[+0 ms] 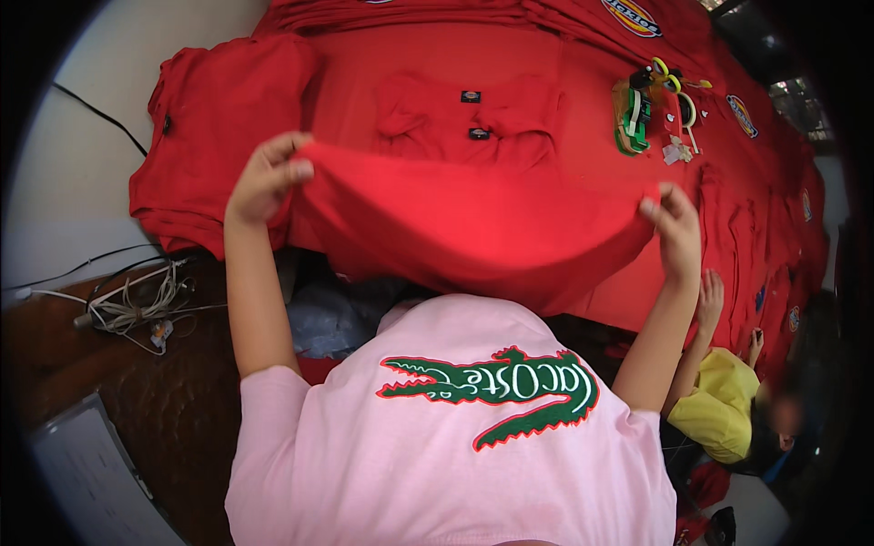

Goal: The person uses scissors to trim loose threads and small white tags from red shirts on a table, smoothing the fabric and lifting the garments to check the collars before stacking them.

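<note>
A red shirt hangs stretched between my hands above the near edge of the table, its middle sagging in a curve. My left hand pinches its upper left corner between thumb and fingers. At the opposite corner, my right hand is closed on the cloth. The shirt's neck and sleeves cannot be made out. Just beyond it, a red shirt with dark neck labels lies flat on the red-covered table, partly hidden by the raised cloth.
A stack of red shirts lies at the left. Right of centre stand a green tape dispenser and yellow-handled scissors. More red shirts cover the right side, where a person in yellow works. Tangled cables lie lower left.
</note>
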`<state>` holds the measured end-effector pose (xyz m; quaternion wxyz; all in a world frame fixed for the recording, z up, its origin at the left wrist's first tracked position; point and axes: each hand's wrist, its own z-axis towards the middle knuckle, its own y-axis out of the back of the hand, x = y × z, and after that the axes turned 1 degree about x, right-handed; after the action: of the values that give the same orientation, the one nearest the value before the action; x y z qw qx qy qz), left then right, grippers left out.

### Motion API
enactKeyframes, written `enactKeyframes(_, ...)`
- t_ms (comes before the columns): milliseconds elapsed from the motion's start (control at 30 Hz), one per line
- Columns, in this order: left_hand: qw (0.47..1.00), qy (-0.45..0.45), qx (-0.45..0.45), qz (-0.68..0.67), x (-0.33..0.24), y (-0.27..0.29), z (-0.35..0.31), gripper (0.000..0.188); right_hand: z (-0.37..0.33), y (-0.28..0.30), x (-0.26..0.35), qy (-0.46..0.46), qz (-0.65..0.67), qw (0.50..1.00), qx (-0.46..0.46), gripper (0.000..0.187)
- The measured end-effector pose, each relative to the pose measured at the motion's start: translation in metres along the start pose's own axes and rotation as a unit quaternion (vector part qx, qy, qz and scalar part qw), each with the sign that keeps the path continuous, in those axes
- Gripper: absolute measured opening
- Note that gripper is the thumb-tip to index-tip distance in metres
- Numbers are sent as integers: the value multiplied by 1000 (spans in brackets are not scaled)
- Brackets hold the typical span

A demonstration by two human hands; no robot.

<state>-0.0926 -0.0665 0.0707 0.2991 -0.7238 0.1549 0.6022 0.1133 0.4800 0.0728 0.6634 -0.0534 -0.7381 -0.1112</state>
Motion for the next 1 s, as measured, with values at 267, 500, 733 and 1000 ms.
enactKeyframes(267, 895, -190, -315, 252, 0, 19, 184, 32, 154, -9, -19, 223, -107, 932, -265, 37)
enactKeyframes(500, 822, -141, 23, 551, 152, -104, 51, 31, 4, -121, -118, 187, -308, 933, 14, 26)
enactKeyframes(733, 708, -28, 26, 705, 229, -106, -45, 69, -114, -96, -175, 79, -400, 913, -14, 22)
enactKeyframes(1000, 711, -11, -85, 698, 252, -127, -46, 77, -127, -83, -143, 122, -432, 892, 43, 21)
